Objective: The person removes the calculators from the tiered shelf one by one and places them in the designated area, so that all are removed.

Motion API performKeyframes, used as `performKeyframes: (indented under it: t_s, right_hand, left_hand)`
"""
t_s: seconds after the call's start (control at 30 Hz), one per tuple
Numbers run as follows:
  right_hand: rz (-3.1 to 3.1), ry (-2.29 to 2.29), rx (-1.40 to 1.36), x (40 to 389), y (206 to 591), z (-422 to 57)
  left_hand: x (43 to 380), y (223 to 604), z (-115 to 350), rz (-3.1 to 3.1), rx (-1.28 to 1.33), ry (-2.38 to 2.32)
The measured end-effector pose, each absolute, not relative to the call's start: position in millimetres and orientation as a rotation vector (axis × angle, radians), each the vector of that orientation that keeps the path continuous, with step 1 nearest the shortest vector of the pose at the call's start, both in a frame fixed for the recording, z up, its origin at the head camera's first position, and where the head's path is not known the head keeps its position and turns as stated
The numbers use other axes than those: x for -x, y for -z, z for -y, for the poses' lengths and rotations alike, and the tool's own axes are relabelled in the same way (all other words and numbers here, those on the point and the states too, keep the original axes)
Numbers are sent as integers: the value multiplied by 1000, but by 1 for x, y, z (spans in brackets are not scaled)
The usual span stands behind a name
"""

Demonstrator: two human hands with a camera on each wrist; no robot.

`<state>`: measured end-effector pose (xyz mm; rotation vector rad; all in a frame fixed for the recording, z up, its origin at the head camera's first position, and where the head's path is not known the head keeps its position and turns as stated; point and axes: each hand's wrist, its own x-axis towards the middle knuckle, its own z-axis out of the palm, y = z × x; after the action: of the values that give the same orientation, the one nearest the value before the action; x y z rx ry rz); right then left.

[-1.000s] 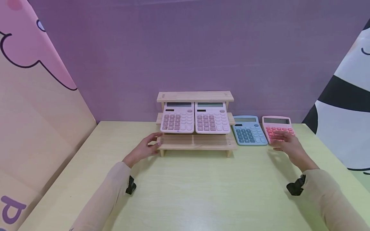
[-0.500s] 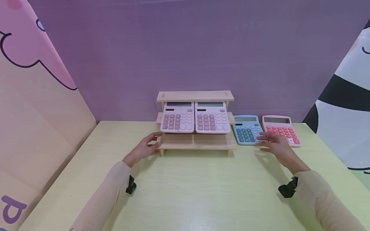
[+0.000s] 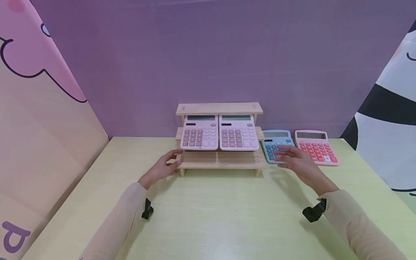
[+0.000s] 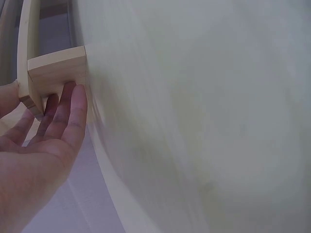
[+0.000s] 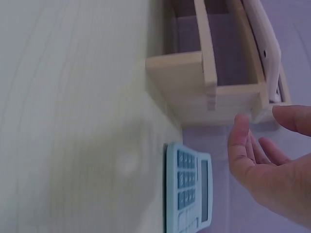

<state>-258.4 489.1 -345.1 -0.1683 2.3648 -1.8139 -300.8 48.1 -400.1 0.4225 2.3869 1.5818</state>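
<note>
A stepped wooden rack [image 3: 222,164] stands on the table, with two pale pink calculators [image 3: 199,134] side by side on its middle shelf. My left hand [image 3: 160,169] holds the left end of the lowest shelf. In the left wrist view its thumb lies at the board's edge and its fingers touch the end support [image 4: 60,73]. My right hand [image 3: 298,164] hovers over the lower right part of a blue calculator [image 3: 276,134], fingers loosely bent and holding nothing. The right wrist view shows it above the blue calculator, near the rack's right end.
To the right of the blue calculator lies a pink calculator with red keys [image 3: 316,148]. A purple backdrop [image 3: 221,54] rises behind the pale table [image 3: 221,216]. Printed panels flank the table on both sides.
My right hand has moved left, from over the red-keyed pink calculator to over the blue one. The left hand and the rack have stayed put.
</note>
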Motion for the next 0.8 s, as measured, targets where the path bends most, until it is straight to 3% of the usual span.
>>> performKeyframes:
  t_s: [0.8]
  right_hand:
    - [-1989, 2183, 203, 259, 336, -433]
  left_hand:
    - [301, 400, -48, -2383, -411, -1579]
